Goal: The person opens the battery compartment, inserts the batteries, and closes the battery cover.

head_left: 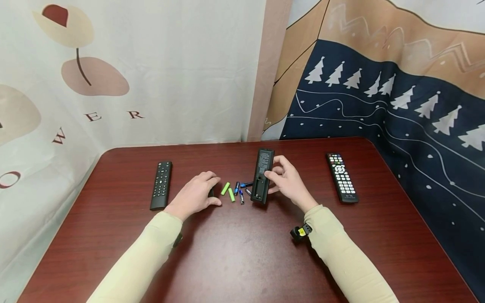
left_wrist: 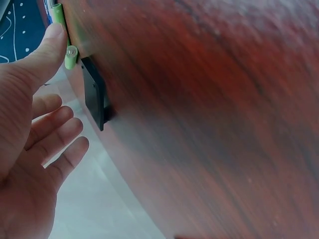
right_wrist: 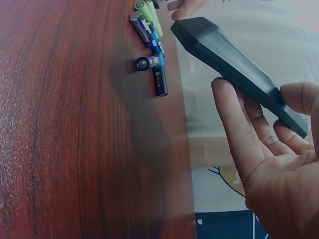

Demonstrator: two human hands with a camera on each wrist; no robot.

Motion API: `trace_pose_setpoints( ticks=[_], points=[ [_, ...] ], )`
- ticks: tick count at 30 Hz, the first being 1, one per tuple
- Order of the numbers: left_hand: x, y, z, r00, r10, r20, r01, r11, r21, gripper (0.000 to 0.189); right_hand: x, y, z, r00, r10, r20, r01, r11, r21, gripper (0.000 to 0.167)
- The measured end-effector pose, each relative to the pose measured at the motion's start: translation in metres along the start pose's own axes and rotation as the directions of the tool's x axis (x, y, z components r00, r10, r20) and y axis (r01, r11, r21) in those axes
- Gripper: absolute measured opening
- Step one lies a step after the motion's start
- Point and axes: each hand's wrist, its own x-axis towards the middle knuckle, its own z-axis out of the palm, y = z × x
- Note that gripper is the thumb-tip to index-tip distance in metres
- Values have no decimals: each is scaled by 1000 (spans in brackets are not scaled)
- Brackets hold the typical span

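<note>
My right hand grips a black remote control along its right side, thumb on the back and fingers beneath. Its back, with a label and an uncovered battery compartment, faces the head camera. In the right wrist view the remote is held above the table. My left hand hovers over a small black battery cover, its fingers loosely bent and apart from the cover. Between the hands lie two green batteries and several blue batteries, some touching each other.
A black remote control lies buttons up to the left of my left hand. Another remote, with white buttons, lies at the right. The dark red wooden table ends at the back against printed curtains.
</note>
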Motion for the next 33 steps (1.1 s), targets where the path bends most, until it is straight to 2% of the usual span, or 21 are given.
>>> trace_pose_setpoints(
  ticks=[33],
  points=[
    [19, 15, 9, 994, 91, -66, -92, 996, -3, 61, 0, 3, 0, 1000, -5, 0, 5, 1000, 3, 33]
  ],
)
